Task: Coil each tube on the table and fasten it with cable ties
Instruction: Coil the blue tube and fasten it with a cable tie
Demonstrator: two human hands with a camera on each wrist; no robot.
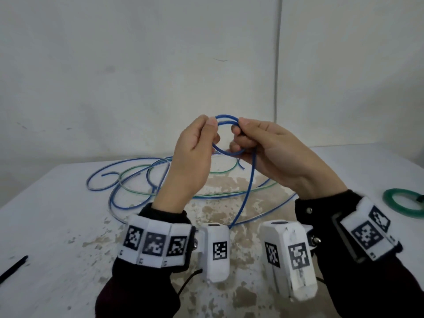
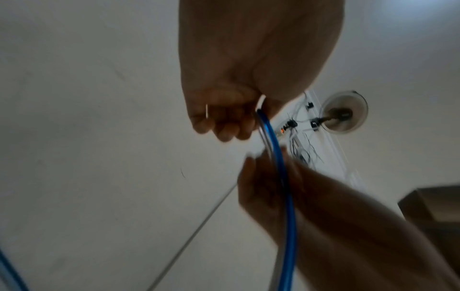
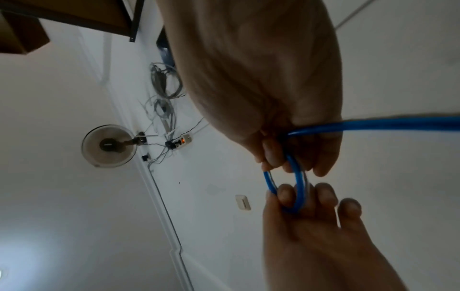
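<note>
Blue tube [image 1: 249,180]: thin, glossy, flexible plastic, its near end wound into a small round coil held above the desk [image 1: 57,214] between both hands, the rest trailing down to wide loose loops on the worn, flaking white surface. Left hand [image 1: 195,157] pinches the coil's left side with thumb and fingertips; right hand [image 1: 275,154] has its fingers curled round the right side, where the strands cross. Also on the desk: a thin green tube [image 1: 135,168] tangled among the blue loops, a finished green coil [image 1: 403,203] at the right edge, a black cable tie [image 1: 13,268] near the left edge.
</note>
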